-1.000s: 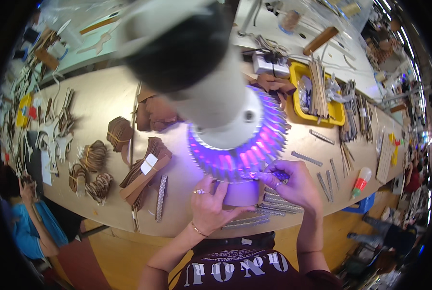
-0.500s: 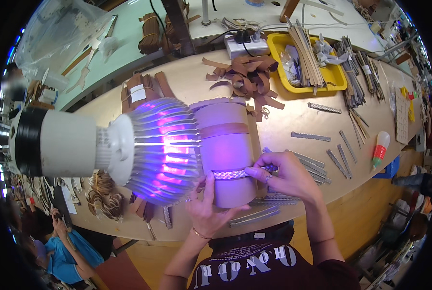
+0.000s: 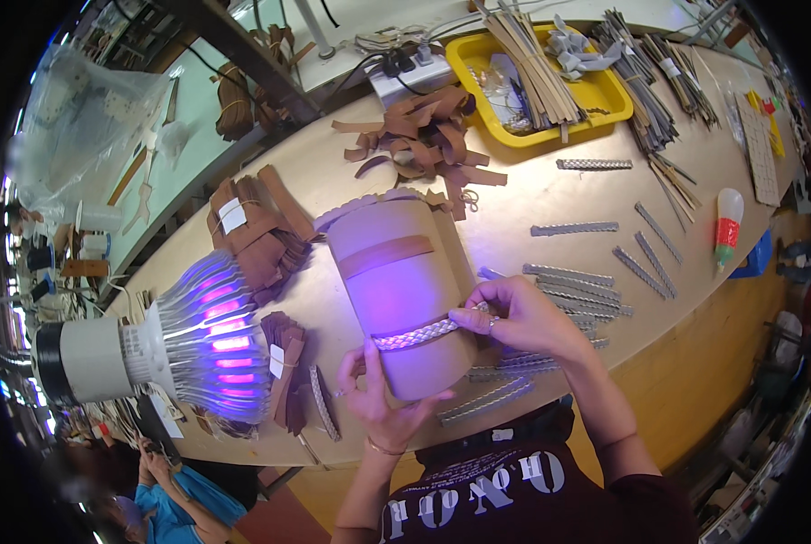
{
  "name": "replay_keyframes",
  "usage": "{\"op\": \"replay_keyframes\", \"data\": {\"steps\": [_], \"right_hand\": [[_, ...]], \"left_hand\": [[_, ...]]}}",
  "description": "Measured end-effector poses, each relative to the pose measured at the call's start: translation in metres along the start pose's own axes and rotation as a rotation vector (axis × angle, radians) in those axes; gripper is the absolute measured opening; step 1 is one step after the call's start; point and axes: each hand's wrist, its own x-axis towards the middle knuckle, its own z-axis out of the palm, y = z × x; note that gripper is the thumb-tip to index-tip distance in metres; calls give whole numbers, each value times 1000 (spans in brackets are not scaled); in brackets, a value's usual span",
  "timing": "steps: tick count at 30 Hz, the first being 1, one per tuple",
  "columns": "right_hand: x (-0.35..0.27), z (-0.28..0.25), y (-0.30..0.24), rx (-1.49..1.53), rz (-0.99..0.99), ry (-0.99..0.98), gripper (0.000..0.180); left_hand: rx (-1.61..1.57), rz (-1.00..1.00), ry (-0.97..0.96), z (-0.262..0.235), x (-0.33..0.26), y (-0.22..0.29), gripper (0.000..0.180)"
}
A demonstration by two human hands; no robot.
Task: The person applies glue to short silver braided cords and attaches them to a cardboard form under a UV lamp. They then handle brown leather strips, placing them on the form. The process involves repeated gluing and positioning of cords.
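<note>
A tan cylinder (image 3: 396, 263) lies on the table, tilted in the picture, with a brown band (image 3: 385, 256) across its upper part. Around its lower part runs a grey-white braided strip (image 3: 414, 335), lit violet. My right hand (image 3: 519, 317) pinches this strip at the cylinder's right side between thumb and forefinger. At the strip's left end, my left hand (image 3: 383, 403) touches the cylinder with a fingertip; its thumb stretches along the near edge, fingers apart. The cylinder's underside is hidden.
A finned lamp (image 3: 210, 340) glows violet at left. Brown strips (image 3: 423, 136) lie behind the cylinder, braided pieces (image 3: 573, 228) to the right. A yellow tray (image 3: 532, 136), a power strip (image 3: 412, 79) and a red-and-white bottle (image 3: 728, 227) stand farther off. Another person (image 3: 174, 499) sits lower left.
The whole view has turned and shifted, so the lamp appears farther left and the cylinder more tilted. Both hands stay at the braided strip; the right one keeps its pinch.
</note>
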Motion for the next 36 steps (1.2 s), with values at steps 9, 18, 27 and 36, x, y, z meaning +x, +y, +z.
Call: {"op": "replay_keyframes", "data": {"steps": [9, 18, 27, 36], "right_hand": [[-2, 7, 28, 211, 6, 38, 30], [-1, 20, 31, 242, 35, 128, 27], [-2, 40, 38, 300, -86, 359, 28], [-5, 69, 35, -3, -100, 620, 19]], "left_hand": [[-36, -91, -29, 1, -9, -1, 114], [-21, -59, -28, -2, -5, -1, 113], [-92, -93, 5, 6, -10, 1, 117], [-115, -80, 98, 23, -14, 3, 118]]}}
